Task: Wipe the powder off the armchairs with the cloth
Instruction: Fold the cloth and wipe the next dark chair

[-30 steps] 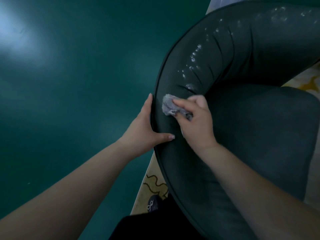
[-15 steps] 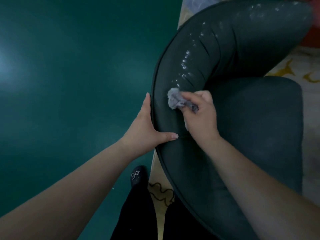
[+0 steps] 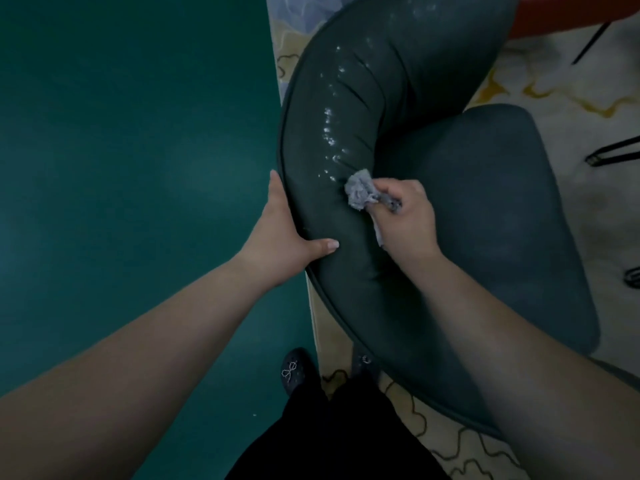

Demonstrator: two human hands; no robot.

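A dark green armchair [image 3: 485,237] with a curved padded backrest fills the right half of the head view. White powder [image 3: 329,129] speckles the top of the backrest in a line running away from me. My right hand [image 3: 407,220] grips a crumpled grey cloth [image 3: 360,194] and presses it on the backrest at the near end of the powder line. My left hand [image 3: 287,233] rests on the outer edge of the backrest, fingers down the outside and thumb laid across the top.
A teal floor [image 3: 121,168] lies to the left. A pale rug with yellow squiggles [image 3: 554,88] lies under the chair. Black metal legs [image 3: 613,154] of other furniture stand at the right, a red object [image 3: 571,12] at the top right. My dark shoes [image 3: 294,370] are below.
The cloth and my right hand have slid along the backrest toward the powder line. The view has shifted, so the chair sits lower and more of the rug shows. My left hand keeps its place.
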